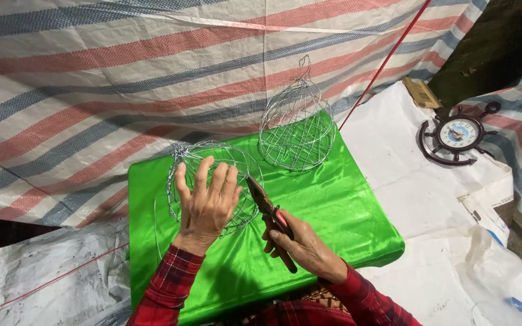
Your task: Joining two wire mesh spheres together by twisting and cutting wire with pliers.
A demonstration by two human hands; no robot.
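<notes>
Left hand (pixel 205 202), fingers spread, pressed on round silver wire basket frame (pixel 237 166), frame centre, on shiny green cloth (pixel 333 205). Right hand (pixel 303 244) clamped around red-handled pliers (pixel 270 217), tips beside frame. Second, domed wire basket (pixel 297 130) upper centre.

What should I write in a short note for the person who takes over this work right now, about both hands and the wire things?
Left hand: open, fingers spread, pressed flat on the unfinished wire basket, which lies on its side on the green cloth.
Right hand: closed around the red-handled pliers, with the jaws pointing up toward the rim of that basket.
Done: one finished wire basket with a top hook stands upright at the back of the green cloth.
Left: the frame under the left hand looks looser and less regular in shape, so it probably needs more bending or trimming.
</notes>
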